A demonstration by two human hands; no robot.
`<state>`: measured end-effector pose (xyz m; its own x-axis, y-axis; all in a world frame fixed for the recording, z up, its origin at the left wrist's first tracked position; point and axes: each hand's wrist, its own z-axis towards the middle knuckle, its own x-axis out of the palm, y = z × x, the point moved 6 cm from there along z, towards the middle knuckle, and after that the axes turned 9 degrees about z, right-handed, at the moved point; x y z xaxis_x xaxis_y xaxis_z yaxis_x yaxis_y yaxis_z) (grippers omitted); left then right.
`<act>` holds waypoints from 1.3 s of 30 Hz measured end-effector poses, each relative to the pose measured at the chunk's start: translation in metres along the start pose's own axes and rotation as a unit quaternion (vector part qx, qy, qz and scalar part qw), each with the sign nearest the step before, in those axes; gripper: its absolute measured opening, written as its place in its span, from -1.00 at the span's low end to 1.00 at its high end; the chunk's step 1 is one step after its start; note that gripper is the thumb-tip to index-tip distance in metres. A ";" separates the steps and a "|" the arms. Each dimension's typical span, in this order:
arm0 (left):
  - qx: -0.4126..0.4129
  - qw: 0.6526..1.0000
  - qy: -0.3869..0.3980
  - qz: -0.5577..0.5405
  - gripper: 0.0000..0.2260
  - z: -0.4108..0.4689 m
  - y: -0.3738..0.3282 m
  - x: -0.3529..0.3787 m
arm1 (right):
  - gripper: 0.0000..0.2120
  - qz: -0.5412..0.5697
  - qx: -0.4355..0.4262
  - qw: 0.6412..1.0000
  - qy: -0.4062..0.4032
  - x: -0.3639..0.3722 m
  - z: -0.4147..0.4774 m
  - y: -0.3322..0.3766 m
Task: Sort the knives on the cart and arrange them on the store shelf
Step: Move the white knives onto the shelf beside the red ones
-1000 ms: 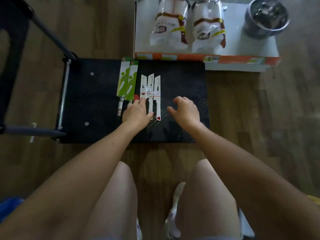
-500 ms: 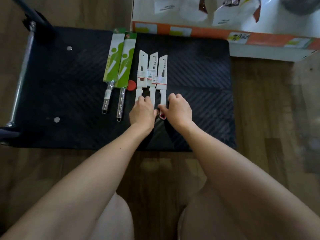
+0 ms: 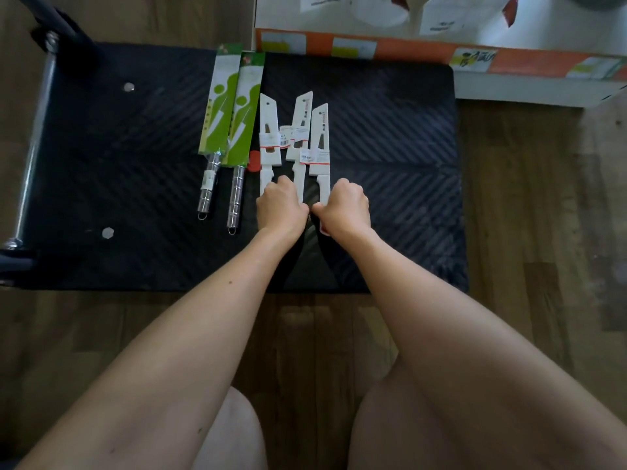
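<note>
Three white knives in white sheaths lie side by side on the black cart deck [image 3: 390, 164]. My left hand [image 3: 281, 208] grips the handles of the left white knife [image 3: 268, 130] and the middle white knife [image 3: 300, 127]. My right hand [image 3: 346, 206] grips the handle of the right white knife [image 3: 320, 137]. Two steel-handled knives in green sleeves lie to the left: one [image 3: 219, 110] and the other [image 3: 243, 117]. The white handles' ends are hidden under my hands.
A low white shelf [image 3: 529, 86] with an orange front strip [image 3: 424, 50] stands beyond the cart, carrying packaged goods. The cart's handle bar [image 3: 34, 137] runs along the left. Wooden floor [image 3: 543, 232] surrounds the cart. A small red disc [image 3: 253, 161] lies between the knife groups.
Both hands have curled round the white knife handles, and the middle and right white knives have fanned out, tilting rightward. The view has moved closer to the cart.
</note>
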<state>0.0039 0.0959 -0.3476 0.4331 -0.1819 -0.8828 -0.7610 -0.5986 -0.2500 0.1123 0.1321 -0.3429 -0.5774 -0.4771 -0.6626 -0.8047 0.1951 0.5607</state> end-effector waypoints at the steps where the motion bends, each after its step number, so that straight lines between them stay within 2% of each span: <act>1: -0.005 1.000 0.004 -0.008 -0.70 0.000 -0.001 0.000 | -0.75 0.005 0.006 1.000 -0.001 -0.002 0.001 -0.002; 5: -0.027 0.998 0.033 -0.047 -0.71 -0.007 -0.008 -0.005 | -0.86 0.036 0.031 0.999 -0.013 -0.012 0.000 -0.008; 11: -0.061 0.986 0.061 -0.140 -0.76 -0.060 -0.023 -0.056 | -0.78 0.078 0.048 0.996 -0.022 -0.054 -0.053 0.017; 15: -0.108 0.968 0.066 -0.218 -0.78 -0.110 -0.040 -0.123 | -0.77 0.094 0.039 0.994 -0.029 -0.113 -0.106 0.054; 21: -0.042 0.969 0.024 -0.242 -0.70 -0.179 -0.102 -0.259 | -0.81 0.152 0.010 0.987 -0.051 -0.233 -0.191 0.119; 25: -0.008 0.968 0.002 -0.250 -0.70 -0.222 -0.145 -0.351 | -0.79 0.146 -0.002 0.987 -0.072 -0.326 -0.241 0.160; 29: 0.023 0.968 -0.005 -0.251 -0.73 -0.262 -0.185 -0.426 | -0.85 0.148 -0.020 0.982 -0.114 -0.413 -0.289 0.189; 36: 0.066 0.962 -0.042 -0.261 -0.73 -0.329 -0.252 -0.512 | -0.88 0.170 -0.052 0.973 -0.149 -0.529 -0.353 0.213; 39: 0.084 0.954 -0.053 -0.282 -0.75 -0.352 -0.278 -0.530 | -0.82 0.180 -0.071 0.967 -0.168 -0.561 -0.369 0.214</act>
<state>0.1558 0.0839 0.3300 0.7520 0.2189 -0.6217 -0.4911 -0.4431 -0.7500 0.3151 0.1258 0.3324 -0.8478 -0.0897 -0.5227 -0.5302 0.1648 0.8317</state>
